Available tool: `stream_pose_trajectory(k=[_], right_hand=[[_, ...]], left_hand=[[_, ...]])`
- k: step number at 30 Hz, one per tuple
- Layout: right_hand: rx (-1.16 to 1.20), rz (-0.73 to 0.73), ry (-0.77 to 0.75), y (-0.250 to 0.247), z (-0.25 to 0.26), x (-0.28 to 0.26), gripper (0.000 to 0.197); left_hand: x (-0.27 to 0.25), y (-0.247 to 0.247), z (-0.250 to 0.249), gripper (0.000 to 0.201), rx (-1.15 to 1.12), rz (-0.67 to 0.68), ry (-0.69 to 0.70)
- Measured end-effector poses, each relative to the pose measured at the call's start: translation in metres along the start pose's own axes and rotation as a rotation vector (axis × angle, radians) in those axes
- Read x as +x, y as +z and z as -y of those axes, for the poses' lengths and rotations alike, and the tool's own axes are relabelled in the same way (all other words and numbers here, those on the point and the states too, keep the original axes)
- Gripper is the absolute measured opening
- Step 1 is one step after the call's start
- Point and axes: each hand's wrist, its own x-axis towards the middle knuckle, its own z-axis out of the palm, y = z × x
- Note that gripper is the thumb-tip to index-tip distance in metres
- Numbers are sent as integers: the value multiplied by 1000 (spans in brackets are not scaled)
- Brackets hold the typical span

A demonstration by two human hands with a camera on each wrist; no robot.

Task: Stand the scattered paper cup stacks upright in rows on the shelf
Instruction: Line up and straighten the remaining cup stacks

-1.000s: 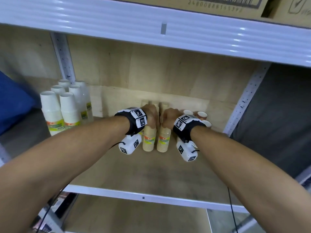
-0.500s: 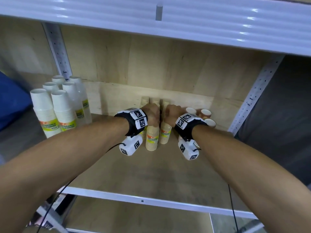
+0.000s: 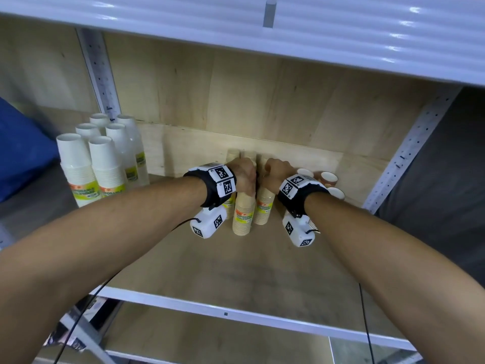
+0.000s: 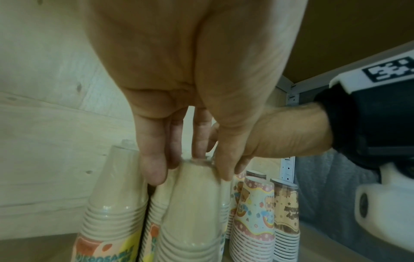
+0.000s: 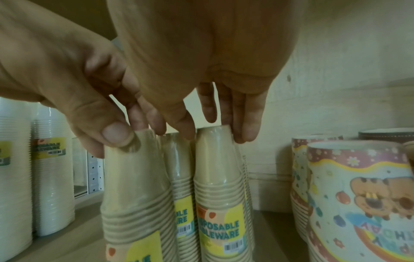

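Note:
Several tan paper cup stacks (image 3: 242,216) in clear wrap stand upright, bases up, mid-shelf near the back wall. My left hand (image 3: 242,174) pinches the top of the front left tan stack (image 4: 192,203) between thumb and fingers (image 4: 154,164). Close beside it, my right hand (image 3: 275,174) pinches the top of the neighbouring tan stack (image 5: 219,177), its fingers (image 5: 246,127) behind and its thumb in front. The left thumb (image 5: 116,134) shows pressed on the front left stack (image 5: 134,186). More tan stacks stand behind, partly hidden by the hands.
Several white cup stacks (image 3: 78,174) stand in rows at the shelf's left. Patterned cup stacks (image 3: 328,178) stand at the right by the perforated upright (image 3: 409,153). The wooden shelf board (image 3: 236,264) is bare in front of the stacks. An upper shelf edge (image 3: 262,35) hangs overhead.
Both hands stay on the tops of the two front tan stacks. The stacks have shifted slightly back toward the wall, and the view has moved a little.

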Motion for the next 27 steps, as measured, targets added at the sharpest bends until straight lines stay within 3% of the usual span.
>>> stream_pose_trajectory(k=[7, 12, 20, 27], right_hand=[[27, -87, -23, -34, 23, -6, 34], [45, -114, -151, -52, 64, -9, 42], [60, -131, -348, -54, 166, -24, 34], [67, -134, -517, -61, 243, -38, 28]], left_hand=[[-10, -40, 14, 44, -82, -83, -30], [-36, -88, 34, 47, -50, -188, -68], [-105, -149, 100, 43, 86, -321, -236], [-160, -167, 163, 42, 107, -355, -409]])
